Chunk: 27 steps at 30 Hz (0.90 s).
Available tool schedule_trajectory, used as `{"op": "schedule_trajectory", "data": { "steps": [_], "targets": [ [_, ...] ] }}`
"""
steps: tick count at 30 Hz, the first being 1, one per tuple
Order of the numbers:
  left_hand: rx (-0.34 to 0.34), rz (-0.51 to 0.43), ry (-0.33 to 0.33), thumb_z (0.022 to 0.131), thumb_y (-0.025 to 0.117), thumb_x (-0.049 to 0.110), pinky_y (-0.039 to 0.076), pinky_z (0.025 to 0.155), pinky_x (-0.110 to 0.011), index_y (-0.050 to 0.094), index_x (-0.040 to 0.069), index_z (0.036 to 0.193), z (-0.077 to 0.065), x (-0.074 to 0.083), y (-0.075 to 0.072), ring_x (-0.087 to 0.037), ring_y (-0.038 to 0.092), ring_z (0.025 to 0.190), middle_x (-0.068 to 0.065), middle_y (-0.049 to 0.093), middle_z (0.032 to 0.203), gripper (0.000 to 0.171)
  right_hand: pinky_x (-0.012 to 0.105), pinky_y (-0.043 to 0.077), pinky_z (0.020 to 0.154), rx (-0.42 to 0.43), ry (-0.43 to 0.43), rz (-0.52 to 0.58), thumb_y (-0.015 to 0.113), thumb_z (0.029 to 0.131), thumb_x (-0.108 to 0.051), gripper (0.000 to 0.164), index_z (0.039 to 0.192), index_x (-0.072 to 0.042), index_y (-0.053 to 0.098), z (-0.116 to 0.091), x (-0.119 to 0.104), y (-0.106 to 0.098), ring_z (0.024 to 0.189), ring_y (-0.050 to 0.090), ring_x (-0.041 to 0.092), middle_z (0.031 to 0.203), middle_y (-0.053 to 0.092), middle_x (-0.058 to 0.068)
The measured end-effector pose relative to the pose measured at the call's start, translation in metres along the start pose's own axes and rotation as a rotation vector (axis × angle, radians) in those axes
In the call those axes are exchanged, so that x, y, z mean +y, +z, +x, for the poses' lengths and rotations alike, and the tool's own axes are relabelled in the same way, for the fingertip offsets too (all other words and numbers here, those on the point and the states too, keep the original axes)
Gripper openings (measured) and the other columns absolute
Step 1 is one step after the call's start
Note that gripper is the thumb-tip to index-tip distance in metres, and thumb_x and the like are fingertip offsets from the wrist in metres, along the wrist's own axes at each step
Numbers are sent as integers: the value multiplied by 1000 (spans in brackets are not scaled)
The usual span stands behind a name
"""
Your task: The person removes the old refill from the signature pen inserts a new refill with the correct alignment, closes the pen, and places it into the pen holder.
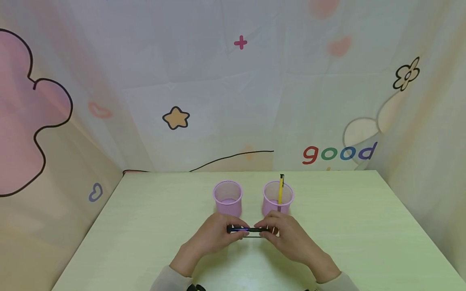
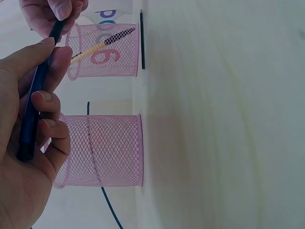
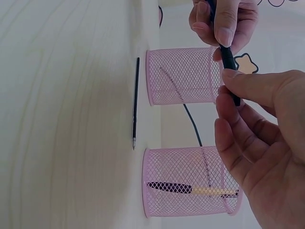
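Observation:
A dark pen (image 1: 247,229) is held level just above the table, one hand at each end. My left hand (image 1: 223,231) grips its left part between thumb and curled fingers (image 2: 50,102). My right hand (image 1: 272,232) pinches the other end (image 3: 229,62). Under the pen a thin black refill (image 1: 253,236) lies on the table in front of the cups (image 3: 135,102). Behind the hands stand two pink mesh cups: the left cup (image 1: 227,198) is empty, and the right cup (image 1: 278,200) holds a yellow pen (image 1: 281,189).
The pale green table (image 1: 145,226) is closed in by printed cloth walls at the back and both sides. Bare tabletop stretches left and right of the cups.

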<state>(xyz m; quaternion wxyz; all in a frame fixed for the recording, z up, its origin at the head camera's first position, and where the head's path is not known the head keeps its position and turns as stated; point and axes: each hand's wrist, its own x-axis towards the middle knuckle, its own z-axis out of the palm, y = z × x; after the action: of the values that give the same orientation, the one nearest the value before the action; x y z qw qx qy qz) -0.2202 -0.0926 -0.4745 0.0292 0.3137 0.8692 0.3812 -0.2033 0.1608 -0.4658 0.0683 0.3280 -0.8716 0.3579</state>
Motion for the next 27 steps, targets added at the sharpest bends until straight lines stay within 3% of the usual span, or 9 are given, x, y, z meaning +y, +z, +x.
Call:
{"op": "schedule_trajectory", "data": {
  "steps": [27],
  "targets": [
    [0, -6, -9, 96, 76, 32, 51, 67, -19, 81, 25, 104, 0, -3, 1, 4, 59, 71, 19, 73, 86, 11, 20, 50, 64, -21, 46, 54, 74, 95, -11, 15, 107, -18, 79, -2, 1, 0, 73, 55, -3, 87, 69, -10]
  ]
}}
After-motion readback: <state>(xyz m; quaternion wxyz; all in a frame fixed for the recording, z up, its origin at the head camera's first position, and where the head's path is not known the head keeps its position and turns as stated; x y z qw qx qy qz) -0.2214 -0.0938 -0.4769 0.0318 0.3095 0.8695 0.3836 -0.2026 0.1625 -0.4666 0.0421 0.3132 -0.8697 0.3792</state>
